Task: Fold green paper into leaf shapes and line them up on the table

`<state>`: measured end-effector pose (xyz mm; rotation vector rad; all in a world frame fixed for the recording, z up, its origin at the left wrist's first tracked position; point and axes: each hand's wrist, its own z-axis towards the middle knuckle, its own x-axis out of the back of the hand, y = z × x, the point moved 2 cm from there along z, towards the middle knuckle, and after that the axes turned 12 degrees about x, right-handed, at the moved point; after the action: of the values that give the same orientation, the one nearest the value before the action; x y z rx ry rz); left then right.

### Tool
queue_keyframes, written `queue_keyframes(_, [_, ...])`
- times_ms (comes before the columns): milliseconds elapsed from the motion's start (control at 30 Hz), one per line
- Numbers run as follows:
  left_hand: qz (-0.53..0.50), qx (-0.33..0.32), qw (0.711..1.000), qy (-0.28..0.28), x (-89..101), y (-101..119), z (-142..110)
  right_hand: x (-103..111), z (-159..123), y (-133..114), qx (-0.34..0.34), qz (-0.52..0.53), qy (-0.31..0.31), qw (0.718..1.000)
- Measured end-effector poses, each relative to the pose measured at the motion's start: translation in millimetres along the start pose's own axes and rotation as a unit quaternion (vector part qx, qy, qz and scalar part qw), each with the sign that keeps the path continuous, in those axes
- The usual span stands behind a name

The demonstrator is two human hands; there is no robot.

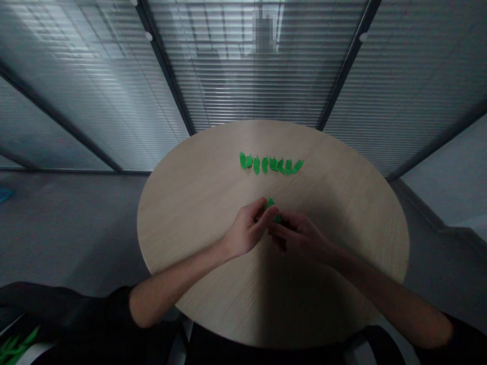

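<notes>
My left hand (247, 229) is closed over the middle of the table, thumb and fingers pinching a small green leaf-shaped piece (270, 202). From the other side my right hand (300, 237) meets it, its fingertips closed at the lower end of the same piece. Part of that piece is hidden behind my left thumb and the fingers. Farther off, a row of several similar green leaf-shaped pieces (265, 165) lies on the wooden table (190, 192); some pieces touch or overlap.
Behind the round tabletop stand glass partitions with blinds (251, 86). Grey carpet (76, 228) surrounds the table. More green leafy strips (21, 344) show at the lower left, beside something white. A blue object (5, 194) lies on the floor at far left.
</notes>
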<state>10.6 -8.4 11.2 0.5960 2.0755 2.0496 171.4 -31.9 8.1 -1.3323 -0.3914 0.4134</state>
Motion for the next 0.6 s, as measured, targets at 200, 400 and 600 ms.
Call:
queue_keyframes(200, [0.014,0.014,0.998,-0.058,-2.5,5.7,-1.9,1.7,-0.8,1.4,0.000,0.010,-0.016,1.000])
queue_keyframes(400, [-0.055,0.036,0.994,-0.091,-5.7,7.2,-0.5,-0.1,1.2,-2.6,-0.008,0.079,-0.031,0.996])
queue_keyframes(600, [-0.078,0.056,0.991,-0.094,-8.4,6.3,-0.1,-2.3,-0.8,-2.1,-0.010,0.085,-0.043,0.995])
